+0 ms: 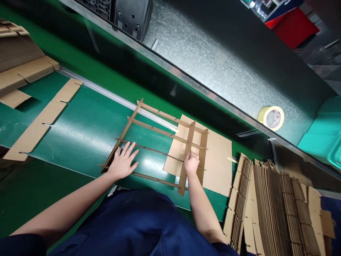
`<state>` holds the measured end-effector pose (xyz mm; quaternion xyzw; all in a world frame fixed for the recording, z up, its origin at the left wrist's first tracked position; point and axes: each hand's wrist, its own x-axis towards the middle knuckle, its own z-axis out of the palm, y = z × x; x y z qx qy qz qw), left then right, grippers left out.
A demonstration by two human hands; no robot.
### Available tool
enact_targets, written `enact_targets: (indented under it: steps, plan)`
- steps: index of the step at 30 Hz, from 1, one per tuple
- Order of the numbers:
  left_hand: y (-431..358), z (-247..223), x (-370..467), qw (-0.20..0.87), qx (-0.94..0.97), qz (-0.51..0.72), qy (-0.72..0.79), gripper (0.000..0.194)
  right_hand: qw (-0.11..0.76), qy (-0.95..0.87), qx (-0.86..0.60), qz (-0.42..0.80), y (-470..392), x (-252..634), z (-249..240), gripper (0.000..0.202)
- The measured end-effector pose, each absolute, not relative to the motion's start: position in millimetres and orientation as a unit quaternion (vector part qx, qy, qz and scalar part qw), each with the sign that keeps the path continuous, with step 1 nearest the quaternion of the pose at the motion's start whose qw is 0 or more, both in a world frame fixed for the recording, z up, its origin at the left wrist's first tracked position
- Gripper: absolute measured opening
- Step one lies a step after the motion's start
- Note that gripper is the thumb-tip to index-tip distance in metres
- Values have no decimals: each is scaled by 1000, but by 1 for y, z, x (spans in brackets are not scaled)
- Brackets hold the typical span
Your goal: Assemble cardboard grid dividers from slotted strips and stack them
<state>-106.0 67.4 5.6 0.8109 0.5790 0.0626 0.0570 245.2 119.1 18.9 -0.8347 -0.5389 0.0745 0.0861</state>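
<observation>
A cardboard divider grid [157,131] of interlocked slotted strips stands on the green work table. My left hand [123,161] lies with its fingers spread at the grid's left end, against the left cross strip. My right hand [191,163] is closed at a tall cross strip [187,153] near the grid's right end, its fingers curled over that strip. Another cross strip [203,156] stands just right of this hand. Beneath the right part of the grid is a flat cardboard sheet [218,160].
A loose slotted strip [46,121] lies on the table [85,135] at the left, near stacked cardboard [23,60]. Bundled cardboard strips [269,199] stand at the lower right. On the metal shelf [191,53] above are a tape roll [279,119] and a black part [131,17].
</observation>
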Motion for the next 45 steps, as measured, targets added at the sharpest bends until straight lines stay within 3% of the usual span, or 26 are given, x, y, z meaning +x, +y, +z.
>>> enact_targets:
  steps: [6, 13, 31, 37, 42, 45]
  plan:
    - [68, 7, -104, 65, 808, 58, 583, 55, 104, -537, -831, 97, 120, 247, 15, 50]
    - [65, 5, -106, 59, 808, 58, 583, 55, 61, -532, -827, 173, 108, 267, 14, 58]
    - [63, 6, -100, 78, 794, 66, 599, 53, -46, -531, -841, 93, 106, 243, 16, 44]
    - [62, 5, -102, 100, 789, 94, 600, 52, -38, -528, -844, 92, 106, 238, 13, 48]
    - [62, 3, -102, 99, 790, 108, 596, 50, 83, -560, -824, 30, 101, 239, 12, 62]
    - [62, 3, -101, 87, 793, 99, 595, 50, 42, -622, -778, 74, 100, 239, 7, 61]
